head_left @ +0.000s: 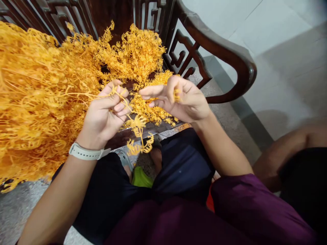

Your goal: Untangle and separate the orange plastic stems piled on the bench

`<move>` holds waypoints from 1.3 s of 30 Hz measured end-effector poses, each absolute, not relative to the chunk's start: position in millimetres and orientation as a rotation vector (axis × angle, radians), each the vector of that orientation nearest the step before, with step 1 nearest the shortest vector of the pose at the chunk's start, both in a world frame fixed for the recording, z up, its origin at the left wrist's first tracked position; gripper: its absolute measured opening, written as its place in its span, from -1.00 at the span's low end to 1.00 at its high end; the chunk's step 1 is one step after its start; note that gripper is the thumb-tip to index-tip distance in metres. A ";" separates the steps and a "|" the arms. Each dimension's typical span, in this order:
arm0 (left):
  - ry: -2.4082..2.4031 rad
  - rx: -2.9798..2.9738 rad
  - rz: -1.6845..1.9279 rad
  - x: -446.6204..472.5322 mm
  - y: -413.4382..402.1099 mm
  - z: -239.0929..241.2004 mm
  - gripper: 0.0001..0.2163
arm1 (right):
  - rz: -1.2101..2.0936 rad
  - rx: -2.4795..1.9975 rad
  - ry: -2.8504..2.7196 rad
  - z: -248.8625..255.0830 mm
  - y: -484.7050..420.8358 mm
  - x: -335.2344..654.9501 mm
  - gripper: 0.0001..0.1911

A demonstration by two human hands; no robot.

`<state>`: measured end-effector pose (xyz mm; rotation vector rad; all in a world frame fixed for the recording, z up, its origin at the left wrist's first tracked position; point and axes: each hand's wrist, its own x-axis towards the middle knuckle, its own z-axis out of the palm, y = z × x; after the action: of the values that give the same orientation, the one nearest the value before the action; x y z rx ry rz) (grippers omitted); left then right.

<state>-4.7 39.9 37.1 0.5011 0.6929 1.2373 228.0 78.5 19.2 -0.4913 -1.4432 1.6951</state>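
My left hand (pixel 104 114), with a pale watch strap (pixel 87 153) at the wrist, pinches a yellow artificial flower sprig (pixel 98 96). The sprig's thin stem runs back toward the big yellow heap on the left, and its curly-petalled tip (pixel 138 124) droops below the fingers. Just to the right, my right hand (pixel 181 98) is apart from the sprig. Some of its fingers are stretched out toward my left hand, while others curl around a small yellow flower piece (pixel 176 95). The piece is partly hidden and slightly blurred.
A large heap of yellow artificial flowers (pixel 38 92) covers the left, with a smaller pile (pixel 140 51) on the dark wooden bench. The bench's curved armrest (pixel 219 44) rises at right. Another person's bare limb (pixel 288 153) is at the right edge. Something bright green (pixel 141 177) lies below.
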 end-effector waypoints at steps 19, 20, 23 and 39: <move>0.732 0.913 1.155 14.6 30.9 23.5 -0.76 | 1.176 -0.753 -1.741 19.2 71.0 216.8 -0.54; 0.728 0.926 1.145 15.6 30.3 23.1 -0.74 | 1.260 -0.693 -1.719 21.0 66.5 212.5 -0.58; 0.699 0.928 1.122 17.0 29.3 23.6 -0.69 | 1.499 -0.586 -1.611 21.2 60.2 203.9 -0.64; 0.868 0.803 1.263 17.8 32.3 34.0 -0.87 | 1.629 -0.674 -1.373 10.0 65.8 203.0 -0.57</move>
<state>17.8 32.3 34.0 0.8031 0.8676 1.2634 203.0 65.8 10.0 -0.6742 -1.3726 1.6289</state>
